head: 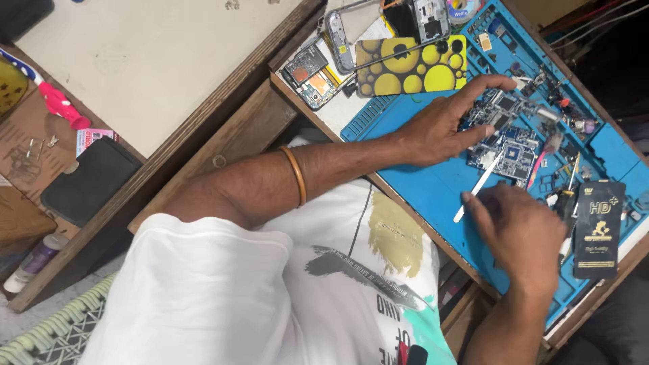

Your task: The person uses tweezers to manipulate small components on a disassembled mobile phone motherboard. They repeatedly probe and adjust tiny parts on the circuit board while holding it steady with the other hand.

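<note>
A blue phone circuit board (508, 147) lies on a blue work mat (433, 186). My left hand (443, 125) rests on the mat with its fingers spread, pressing down on the board's left and top edges. A gold bangle (295, 176) circles that forearm. My right hand (520, 230) grips a thin white pry tool (481, 182) whose tip touches the board's lower part.
A yellow and black phone cover (412, 67) and opened phone parts (312, 76) lie at the mat's far side. A black flat package (598, 230) sits to the right. Small tools and screws clutter the mat's right trays. A black pouch (91, 179) and a pink tool (61, 105) lie on the left.
</note>
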